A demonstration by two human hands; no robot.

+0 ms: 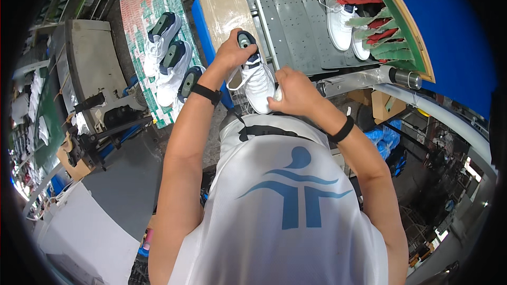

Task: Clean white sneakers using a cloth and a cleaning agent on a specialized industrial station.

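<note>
A white lace-up sneaker (259, 87) with a dark collar lies toe toward me, just beyond my waist. My left hand (231, 55) is closed round its heel end, the thumb at the collar opening. Its laces hang loosely at the side. At the toe, my right hand (297, 93) pinches a small whitish piece (278, 94) against the shoe's right side. Fingers cover most of that piece, so its kind cannot be made out. Dark bands circle both wrists.
Several white sneakers (171, 63) rest on a patterned red-and-green board (134, 8) at left. Right of the brown panel (224, 8), a dark slatted conveyor (296, 29) carries two white sneakers (339, 26) beside a green strip curtain (393, 47). A metal bar (359, 82) runs along its near edge.
</note>
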